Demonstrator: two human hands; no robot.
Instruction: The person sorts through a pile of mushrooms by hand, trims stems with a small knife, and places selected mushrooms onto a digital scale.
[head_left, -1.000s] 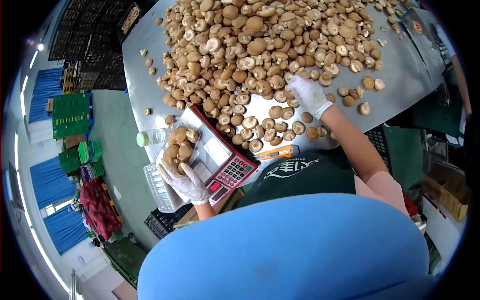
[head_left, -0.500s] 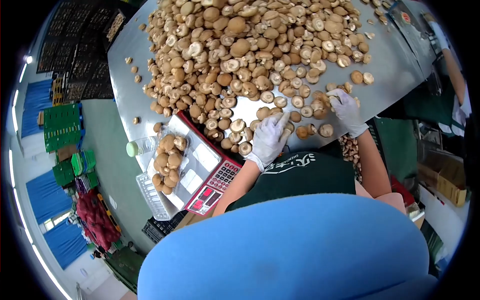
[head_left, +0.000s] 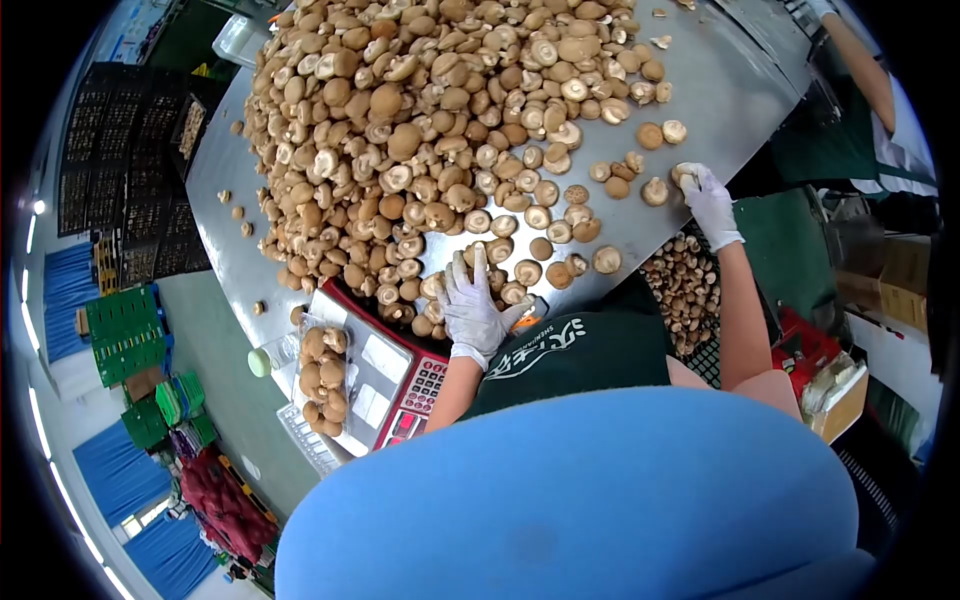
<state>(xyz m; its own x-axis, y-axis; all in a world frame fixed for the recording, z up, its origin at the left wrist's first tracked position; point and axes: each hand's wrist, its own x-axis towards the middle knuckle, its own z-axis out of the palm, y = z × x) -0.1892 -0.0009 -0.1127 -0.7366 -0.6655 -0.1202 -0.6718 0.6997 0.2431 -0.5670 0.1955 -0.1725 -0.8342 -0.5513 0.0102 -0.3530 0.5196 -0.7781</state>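
We judge step in hand as picking over shiitake pile (head_left: 400,120) on bench (head_left: 725,95). Our right grip (head_left: 712,208) pinches single shiitake (head_left: 685,175) at bench edge, near crate (head_left: 706,362) of shiitake. Our left grip (head_left: 474,312): fingers spread over loose shiitake (head_left: 527,272), nothing clearly held. Filled pack (head_left: 323,376) on scale (head_left: 428,383). Next move seems to call for relaxing right pinch once placed.

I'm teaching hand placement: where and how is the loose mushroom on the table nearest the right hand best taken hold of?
Probably pinch the mushroom by opposite sides of its cap, coming from the right: it lies underside up, right side free, neighbouring mushrooms to its left.
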